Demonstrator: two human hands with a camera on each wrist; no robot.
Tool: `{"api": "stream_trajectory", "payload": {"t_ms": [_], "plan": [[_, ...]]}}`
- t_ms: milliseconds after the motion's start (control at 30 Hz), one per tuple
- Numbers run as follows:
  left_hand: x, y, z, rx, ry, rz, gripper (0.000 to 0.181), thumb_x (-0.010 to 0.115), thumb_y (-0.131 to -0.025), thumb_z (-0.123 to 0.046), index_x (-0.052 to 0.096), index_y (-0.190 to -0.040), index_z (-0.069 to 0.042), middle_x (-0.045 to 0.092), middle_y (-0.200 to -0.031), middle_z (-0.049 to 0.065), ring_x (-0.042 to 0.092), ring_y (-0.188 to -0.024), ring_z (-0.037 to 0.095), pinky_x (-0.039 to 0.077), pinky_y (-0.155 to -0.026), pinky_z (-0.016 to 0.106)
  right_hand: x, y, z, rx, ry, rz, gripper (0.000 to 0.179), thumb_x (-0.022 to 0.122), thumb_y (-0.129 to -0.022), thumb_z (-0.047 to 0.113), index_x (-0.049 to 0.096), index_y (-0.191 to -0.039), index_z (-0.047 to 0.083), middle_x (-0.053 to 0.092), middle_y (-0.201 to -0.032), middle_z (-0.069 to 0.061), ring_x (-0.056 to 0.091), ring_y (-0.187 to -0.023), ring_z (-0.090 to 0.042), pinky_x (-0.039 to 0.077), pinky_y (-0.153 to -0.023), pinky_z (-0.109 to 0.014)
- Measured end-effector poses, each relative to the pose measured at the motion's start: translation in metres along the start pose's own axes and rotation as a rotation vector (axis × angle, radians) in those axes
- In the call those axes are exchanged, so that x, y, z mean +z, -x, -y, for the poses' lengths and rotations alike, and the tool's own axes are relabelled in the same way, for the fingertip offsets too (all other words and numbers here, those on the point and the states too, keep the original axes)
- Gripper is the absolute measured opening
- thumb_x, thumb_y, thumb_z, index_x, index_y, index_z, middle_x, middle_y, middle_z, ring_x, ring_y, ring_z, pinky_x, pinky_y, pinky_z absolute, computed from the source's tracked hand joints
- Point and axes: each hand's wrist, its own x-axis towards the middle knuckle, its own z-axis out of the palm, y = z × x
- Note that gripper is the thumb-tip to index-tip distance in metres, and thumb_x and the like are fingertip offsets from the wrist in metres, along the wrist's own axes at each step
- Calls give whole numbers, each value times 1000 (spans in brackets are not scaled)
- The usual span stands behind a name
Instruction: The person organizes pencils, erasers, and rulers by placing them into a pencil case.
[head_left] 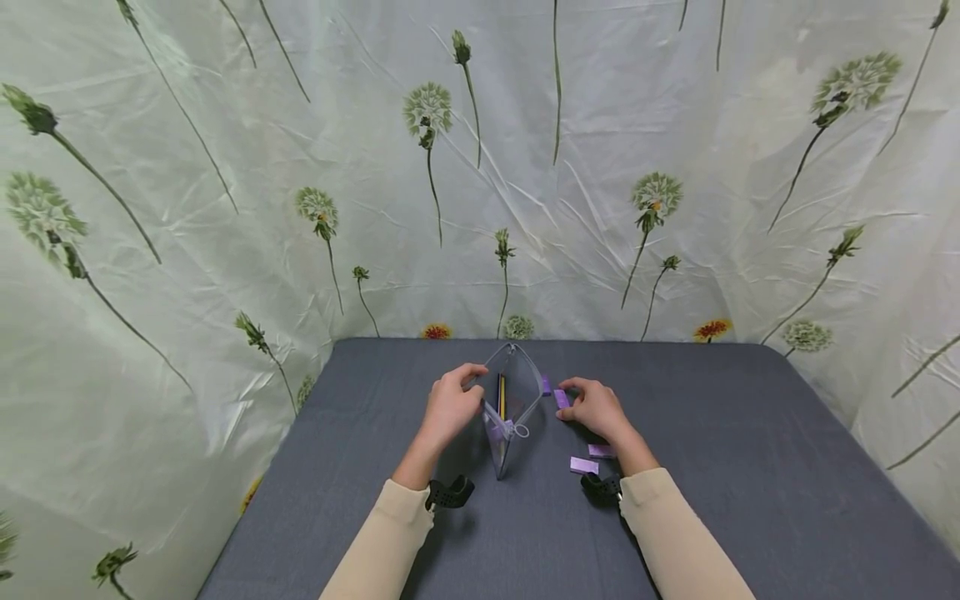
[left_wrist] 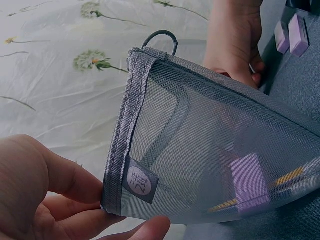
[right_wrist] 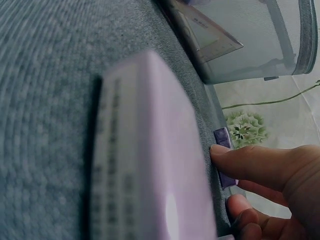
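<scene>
A grey mesh zip pouch [head_left: 534, 379] stands on the table with its mouth spread wide. My left hand [head_left: 454, 403] pinches its edge near a small dark label [left_wrist: 141, 181]. Through the mesh show a lilac block [left_wrist: 251, 184] and a yellow pencil [left_wrist: 290, 176]. Just right of the pouch, my right hand [head_left: 597, 408] has thumb and fingers at a small purple block [head_left: 562, 399], gripping it close over the table. Another purple block [head_left: 546, 387] lies between that one and the pouch, partly behind the pouch's rim.
Two more lilac blocks, a nearer one [head_left: 584, 465] and a farther one [head_left: 601, 451], lie beside my right wrist. The grey cloth-covered table [head_left: 712, 467] ends at a flowered curtain [head_left: 570, 208] behind. A ring pull [head_left: 521, 431] hangs from the pouch's near end.
</scene>
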Motion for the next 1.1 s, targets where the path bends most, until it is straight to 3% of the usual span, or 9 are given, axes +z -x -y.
{"api": "stream_trajectory", "payload": {"t_ms": [167,400,600,867,1100], "plan": [[-1,0,0,5,6,-1,39,53,-92,-7,70,-125,-21,64,-134,10,33,-38,10,30,-41,27,0,-1,1,0,16,-6,49,88,-76,20,71,-121,11,60,-70,-1,53,-61,-17,41,-59,-34],[-1,0,-1,10,7,1,38,53,-92,-6,70,-124,-19,65,-133,10,41,-40,10,35,-45,28,1,0,2,10,47,-12,47,88,-75,23,72,-117,11,60,-69,-1,53,-61,-17,41,-59,-35],[-1,2,0,1,3,5,38,53,-92,-7,70,-125,-17,65,-132,10,41,-40,11,34,-44,28,4,1,0,2,70,-19,45,88,-74,24,72,-114,11,60,-69,-1,54,-61,-17,41,-60,-35],[-2,1,1,-2,0,10,38,53,-92,-7,70,-125,-16,65,-132,9,56,-47,24,35,-44,29,4,2,4,-27,103,-23,43,87,-75,25,71,-113,12,60,-69,1,54,-61,-16,42,-60,-35],[-4,-1,0,-1,-4,5,38,54,-91,-6,71,-124,-18,65,-133,9,60,-49,19,36,-45,28,0,1,8,-50,115,-19,41,84,-75,20,71,-113,12,58,-67,1,53,-58,-15,40,-57,-33]]}}
